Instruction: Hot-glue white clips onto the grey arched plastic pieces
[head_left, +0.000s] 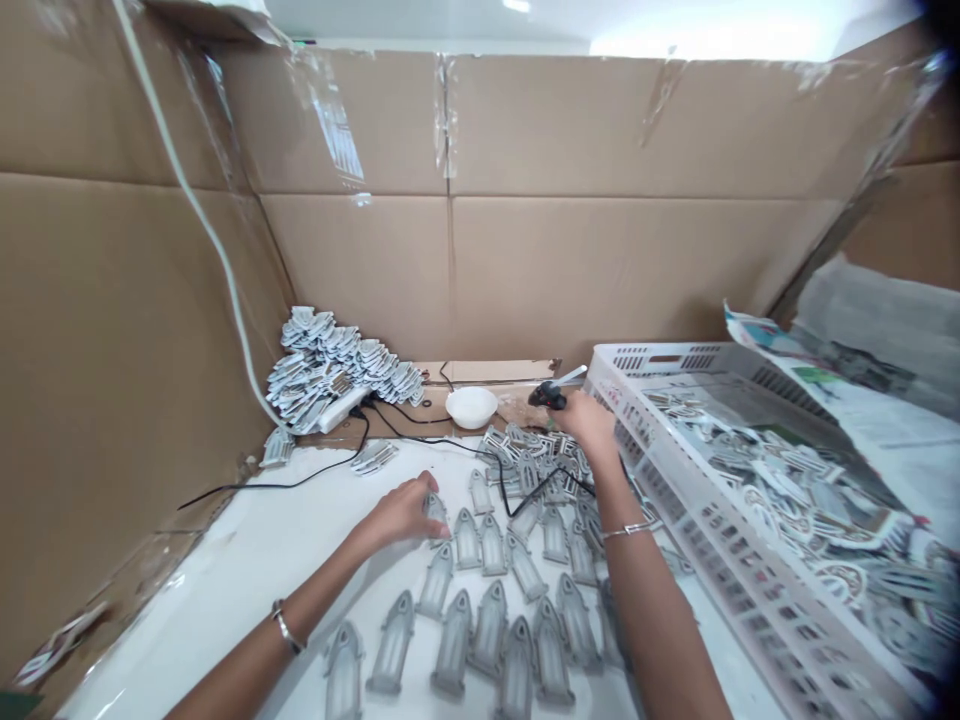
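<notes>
Grip, right hand: right hand (589, 422) is closed around a black tool (547, 396), whose tip points away from the palm towards the white bowl (471, 407)
Grip, left hand: left hand (401, 512) has its fingertips on a grey arch-shaped piece (437, 507); whether they pinch it or only press on it I cannot tell
Where the piece lies: flat on the white table (247, 560), at the far left corner of the laid-out rows (487, 620), which run back from the fingertips towards the body
Step in hand: as I judge it, one piece is being steadied or set at the head of the rows while the tool is held ready over the loose heap (525, 450) just below the right palm
What a next move calls for: a steady left hold, so the neighbours just beside the piece stay lined up, and a tool path that minds the black cord (510, 512) trailing between the two wrists
Edges: white crate (645, 470) stands just outside the right forearm; the cardboard wall (112, 350) closes in well outside the left hand; a stacked pile (330, 365) sits beyond the left fingertips
Open room: bare table outside and behind the left wrist; little slack on the right hand's outer side
</notes>
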